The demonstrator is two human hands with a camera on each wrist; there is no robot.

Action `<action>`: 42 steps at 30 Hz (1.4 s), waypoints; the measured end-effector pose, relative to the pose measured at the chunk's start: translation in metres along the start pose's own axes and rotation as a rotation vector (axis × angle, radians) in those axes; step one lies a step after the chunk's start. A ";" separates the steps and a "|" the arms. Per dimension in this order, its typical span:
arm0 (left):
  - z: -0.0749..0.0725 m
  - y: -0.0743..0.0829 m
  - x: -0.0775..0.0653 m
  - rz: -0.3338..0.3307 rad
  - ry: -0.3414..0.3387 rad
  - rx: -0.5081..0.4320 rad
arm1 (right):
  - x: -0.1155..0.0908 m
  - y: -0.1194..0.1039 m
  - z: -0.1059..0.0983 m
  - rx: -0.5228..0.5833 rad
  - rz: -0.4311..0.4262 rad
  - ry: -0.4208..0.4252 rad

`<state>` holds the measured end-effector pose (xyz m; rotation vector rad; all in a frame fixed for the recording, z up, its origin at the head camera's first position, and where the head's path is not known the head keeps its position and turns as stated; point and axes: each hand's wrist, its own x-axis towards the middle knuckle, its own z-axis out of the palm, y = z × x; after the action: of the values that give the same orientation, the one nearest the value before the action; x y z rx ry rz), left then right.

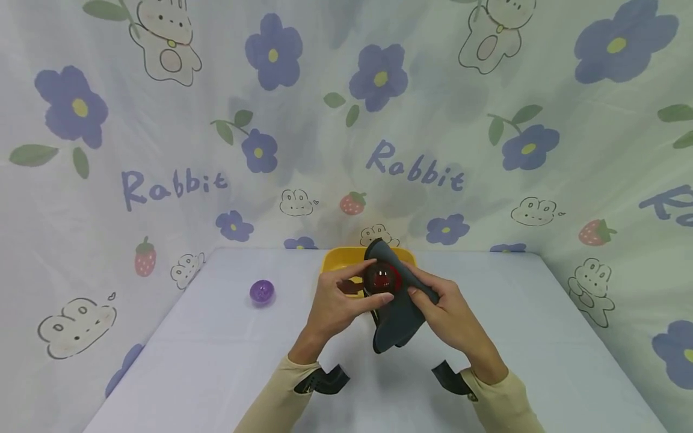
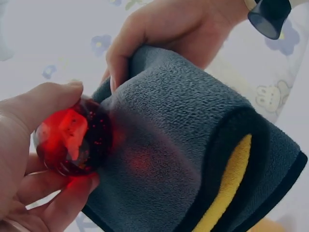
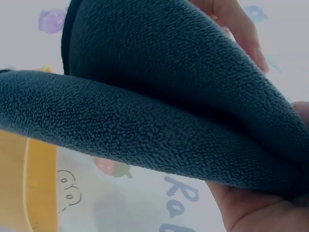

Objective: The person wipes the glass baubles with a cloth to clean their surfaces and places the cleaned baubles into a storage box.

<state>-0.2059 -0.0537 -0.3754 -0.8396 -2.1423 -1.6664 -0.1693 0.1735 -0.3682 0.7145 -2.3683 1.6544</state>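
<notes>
L sleeve (image 1: 277, 394) & R sleeve (image 1: 506, 402): beige, wrist-length. Blk bent bracket (image 1: 325, 381) on L, similar blk piece (image 1: 450, 379) on R.

Head view: bright, even, diffuse light. Faint soft shadow on the table (image 1: 384, 388) below the grip; small glints on the ball (image 1: 381, 278) in the left hand (image 1: 335, 294). Mostly in focus, wide-angle stretch toward edges. Left wrist: hazy, low contrast, curtain (image 2: 270, 96) behind the grip washed out. Ball glows, red patch on the cloth (image 2: 169, 106) just beside the grip. Right wrist: cloth dim, fold near black; bin (image 3: 41, 188) beyond the grip pale, soft.
</notes>
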 end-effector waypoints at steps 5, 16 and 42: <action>-0.003 -0.002 0.002 -0.055 0.022 -0.025 | -0.001 -0.002 0.001 -0.001 0.014 0.000; -0.007 -0.006 0.008 -0.117 -0.033 0.010 | -0.004 -0.010 0.004 -0.065 0.000 0.038; 0.007 -0.001 -0.001 0.028 -0.108 0.091 | -0.001 -0.003 0.008 -0.197 -0.121 0.065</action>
<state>-0.2049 -0.0469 -0.3783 -0.9472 -2.2485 -1.5298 -0.1660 0.1657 -0.3694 0.7391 -2.3505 1.3526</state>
